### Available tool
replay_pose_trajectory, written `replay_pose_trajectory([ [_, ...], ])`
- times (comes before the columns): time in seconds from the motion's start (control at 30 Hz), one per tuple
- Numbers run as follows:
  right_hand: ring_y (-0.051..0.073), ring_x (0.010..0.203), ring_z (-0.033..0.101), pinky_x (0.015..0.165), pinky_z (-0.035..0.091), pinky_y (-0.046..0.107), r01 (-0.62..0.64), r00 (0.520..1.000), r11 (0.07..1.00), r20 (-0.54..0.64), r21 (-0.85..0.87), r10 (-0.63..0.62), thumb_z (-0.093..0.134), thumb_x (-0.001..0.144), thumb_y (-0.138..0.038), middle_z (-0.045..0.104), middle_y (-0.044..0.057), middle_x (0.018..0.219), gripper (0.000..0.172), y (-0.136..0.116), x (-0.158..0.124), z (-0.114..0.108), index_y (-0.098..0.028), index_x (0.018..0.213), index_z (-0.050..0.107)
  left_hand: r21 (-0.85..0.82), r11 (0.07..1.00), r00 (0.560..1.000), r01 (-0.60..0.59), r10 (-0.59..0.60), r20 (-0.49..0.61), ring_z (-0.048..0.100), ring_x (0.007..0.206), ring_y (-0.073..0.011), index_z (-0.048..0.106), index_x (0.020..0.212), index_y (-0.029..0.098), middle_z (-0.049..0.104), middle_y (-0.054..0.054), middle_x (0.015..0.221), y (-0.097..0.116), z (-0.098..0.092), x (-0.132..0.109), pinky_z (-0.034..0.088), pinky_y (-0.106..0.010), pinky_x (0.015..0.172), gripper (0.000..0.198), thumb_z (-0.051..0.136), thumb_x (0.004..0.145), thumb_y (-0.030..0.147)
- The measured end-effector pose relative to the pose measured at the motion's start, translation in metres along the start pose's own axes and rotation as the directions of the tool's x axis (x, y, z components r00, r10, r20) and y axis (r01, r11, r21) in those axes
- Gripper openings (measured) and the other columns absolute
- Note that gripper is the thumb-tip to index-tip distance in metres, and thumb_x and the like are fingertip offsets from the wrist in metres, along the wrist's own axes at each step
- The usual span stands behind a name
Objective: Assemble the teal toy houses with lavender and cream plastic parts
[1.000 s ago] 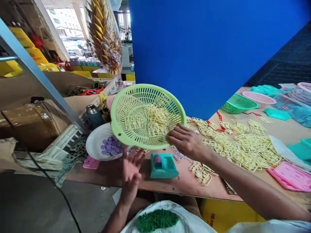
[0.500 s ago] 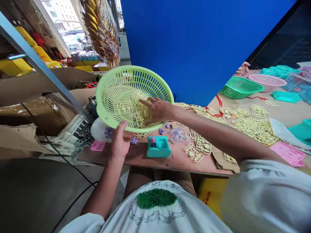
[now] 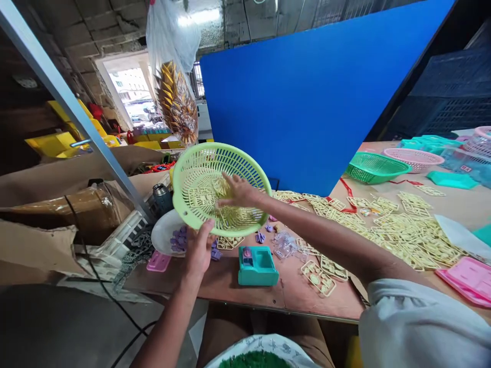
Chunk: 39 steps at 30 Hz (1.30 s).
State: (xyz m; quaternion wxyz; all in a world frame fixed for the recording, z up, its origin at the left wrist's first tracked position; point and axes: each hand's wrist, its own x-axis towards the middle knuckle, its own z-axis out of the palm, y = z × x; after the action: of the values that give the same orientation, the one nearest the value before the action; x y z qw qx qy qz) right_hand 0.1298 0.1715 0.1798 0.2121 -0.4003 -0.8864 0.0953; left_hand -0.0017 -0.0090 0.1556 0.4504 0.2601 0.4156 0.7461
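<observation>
My left hand [image 3: 199, 248] grips the near rim of a light green plastic basket [image 3: 180, 214], thumb on top. The basket is tilted toward me, above the table. Inside it lie pale yellow plastic part frames [image 3: 201, 197]. My right hand [image 3: 241, 193] is inside the basket over these frames, fingers spread; its lower fingers are partly hidden. Below the basket stands a turquoise plastic box [image 3: 258, 268] with a small pink and dark piece in one corner. Purple plastic pieces [image 3: 179, 239] lie on a white plate [image 3: 161, 232] beside my left hand.
A large heap of pale yellow frames [image 3: 414, 237] covers the table's right side. A green basket [image 3: 378, 168] and a pink basket [image 3: 416, 159] stand farther back. A blue panel [image 3: 299, 112] rises behind the table. A metal pole [image 3: 92, 133] slants down at left.
The view has tilted up, so the table and basket appear lower. My right hand remains in the basket, and my left hand keeps its hold on the rim.
</observation>
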Motion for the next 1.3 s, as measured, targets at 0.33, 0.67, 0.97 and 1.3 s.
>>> replay_pose_trajectory([
  [0.33,0.029,0.118,0.069,0.111,0.053,0.047,0.008,0.968,0.923,-0.234,0.385,0.090,0.067,0.069,-0.004,0.074,0.009,0.128,0.063,0.023,0.008,-0.005,-0.020,0.130,0.071,-0.006,0.999,0.999,0.036,-0.036,-0.020,0.069,0.094,-0.0177,0.072,0.113,0.026,0.076,-0.004,0.123,-0.006,-0.004,0.003,0.052,-0.022,0.063,0.069,0.099,0.052,0.044],
  [0.67,0.025,0.097,0.072,0.076,0.068,0.042,0.136,0.885,0.430,-0.304,0.893,0.351,0.063,0.074,-0.016,0.073,0.007,0.125,0.069,0.049,0.019,-0.035,-0.027,0.142,0.056,0.042,0.999,0.999,-0.032,0.033,-0.028,0.071,0.116,-0.0258,0.069,0.116,0.036,0.069,0.000,0.141,0.006,-0.006,0.034,0.062,-0.026,0.066,0.058,0.092,0.062,0.042],
  [0.97,0.025,0.097,0.074,0.080,0.065,0.042,-0.191,0.979,0.791,0.056,0.581,0.195,0.058,0.083,-0.008,0.074,0.015,0.123,0.055,0.091,-0.042,0.011,-0.015,0.137,0.063,0.078,0.979,0.975,-0.187,0.195,-0.109,0.063,0.132,-0.0309,0.070,0.119,0.038,0.065,-0.002,0.146,0.035,-0.026,0.059,0.066,-0.037,0.082,0.058,0.089,0.064,0.047],
  [1.3,0.030,0.129,0.067,0.106,0.058,0.044,0.162,0.945,0.987,0.290,-0.017,-0.150,0.068,0.094,-0.012,0.062,0.021,0.147,0.048,0.063,-0.044,0.102,-0.017,0.142,0.065,0.091,0.981,0.980,-0.169,0.177,-0.094,0.063,0.132,-0.0323,0.072,0.122,0.039,0.066,-0.004,0.142,0.035,-0.026,0.063,0.066,-0.041,0.086,0.063,0.090,0.063,0.050],
])
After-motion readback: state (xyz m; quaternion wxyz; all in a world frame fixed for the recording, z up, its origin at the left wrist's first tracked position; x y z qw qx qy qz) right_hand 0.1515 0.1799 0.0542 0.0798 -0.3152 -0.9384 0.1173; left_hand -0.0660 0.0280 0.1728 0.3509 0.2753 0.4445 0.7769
